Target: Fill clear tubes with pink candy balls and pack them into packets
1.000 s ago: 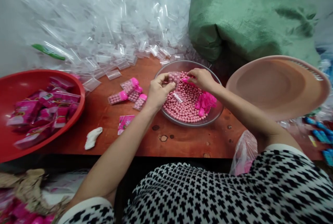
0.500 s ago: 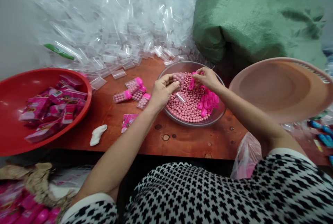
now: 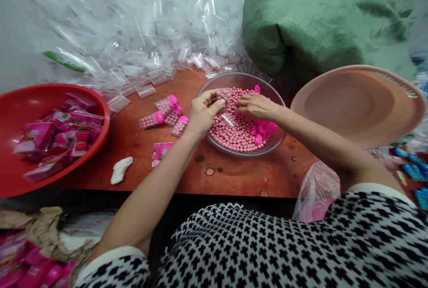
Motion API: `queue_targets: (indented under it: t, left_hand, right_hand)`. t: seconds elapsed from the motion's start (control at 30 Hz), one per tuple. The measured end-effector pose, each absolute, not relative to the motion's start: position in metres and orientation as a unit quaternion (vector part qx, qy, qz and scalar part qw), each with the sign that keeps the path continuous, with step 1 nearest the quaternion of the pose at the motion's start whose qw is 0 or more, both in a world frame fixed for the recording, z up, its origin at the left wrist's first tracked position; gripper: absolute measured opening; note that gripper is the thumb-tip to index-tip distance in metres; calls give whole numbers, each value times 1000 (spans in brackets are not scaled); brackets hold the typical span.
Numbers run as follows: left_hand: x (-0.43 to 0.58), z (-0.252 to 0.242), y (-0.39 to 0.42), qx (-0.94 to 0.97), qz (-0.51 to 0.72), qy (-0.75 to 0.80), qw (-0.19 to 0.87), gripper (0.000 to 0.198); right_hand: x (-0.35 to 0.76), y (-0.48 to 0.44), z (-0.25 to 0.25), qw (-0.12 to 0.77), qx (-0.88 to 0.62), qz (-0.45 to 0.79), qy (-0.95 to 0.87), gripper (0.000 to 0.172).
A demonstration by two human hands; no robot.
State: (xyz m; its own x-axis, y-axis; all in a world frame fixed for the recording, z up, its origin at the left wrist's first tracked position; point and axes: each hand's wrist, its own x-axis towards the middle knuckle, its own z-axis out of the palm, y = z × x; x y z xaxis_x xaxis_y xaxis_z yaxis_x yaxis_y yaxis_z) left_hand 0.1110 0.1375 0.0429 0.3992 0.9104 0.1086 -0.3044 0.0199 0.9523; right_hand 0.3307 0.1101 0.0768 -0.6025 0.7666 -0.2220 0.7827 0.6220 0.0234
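Note:
My left hand (image 3: 205, 112) pinches a small clear plastic container (image 3: 224, 96) filled with pink balls, holding it above the left part of a grey bowl (image 3: 284, 129). The bowl holds many loose pink balls (image 3: 230, 138). My right hand (image 3: 256, 105) is over the balls, its fingers curled downward; whatever they hold is hidden. Just behind that hand a bright pink looped piece (image 3: 257, 88) shows; I cannot tell whether the hand touches it. More pink looped pieces (image 3: 264, 129) lie at the bowl's right. An unfilled clear container (image 3: 228, 120) rests on the balls.
Filled containers with pink caps (image 3: 172, 109) lie left of the bowl, near a pink printed card (image 3: 162, 152) and a white crumpled piece (image 3: 121, 170). A red basin (image 3: 105, 132) holds pink packets. Behind are heaped clear containers (image 3: 147, 25), a green sack (image 3: 321, 20) and a tan basin (image 3: 354, 105).
My right hand has moved left and down towards the balls. The pink looped piece in its fingertips no longer shows there. My left hand keeps hold of the filled container. The whole view has shifted slightly.

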Motion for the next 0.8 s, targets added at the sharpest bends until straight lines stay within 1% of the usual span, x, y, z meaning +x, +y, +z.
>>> queue_targets:
  t: [0.07,0.1,0.13,0.17,0.23,0.33,0.37,0.43,0.53,0.6,0.67,0.73,0.8]
  left_hand:
    - [111,41,138,525,464,286,654,30]
    - [111,41,138,523,463,283,657,30]
    - [111,41,138,520,462,279,662,31]
    - [111,41,137,515,461,275,668,31]
    - [111,43,137,502,459,268,683,31]
    - [112,45,135,484,452,265,701,30]
    - [112,46,135,480,450,265,705,30]
    - [111,46,135,477,448,261,710,30]
    - [110,45,136,471,447,253,717,30]
    - [110,44,136,467,446,249,722,30]
    - [110,43,136,474,446,241,720,30]
    - [111,42,134,495,450,238,705,31]
    - [112,41,131,532,455,250,669,31]
  right_hand:
    - [332,113,69,133,426,-11,895,28]
    - [333,113,67,133,438,-3,889,28]
    - [334,113,65,114,464,-5,879,27]
    - [334,112,65,75,499,-15,863,27]
    - [331,109,67,-65,573,-69,814,28]
    - [317,102,75,-306,598,-223,706,34]
    - [310,99,78,-362,588,-275,669,38]
    - [297,95,81,-431,564,-356,608,45]
    - [284,88,82,-473,540,-400,569,50]
    - [282,82,83,-462,548,-388,579,53]
    - [285,77,87,-427,572,-342,611,49]
    - [291,74,93,-396,594,-266,648,40]
    - [296,74,100,-403,593,-196,669,33]
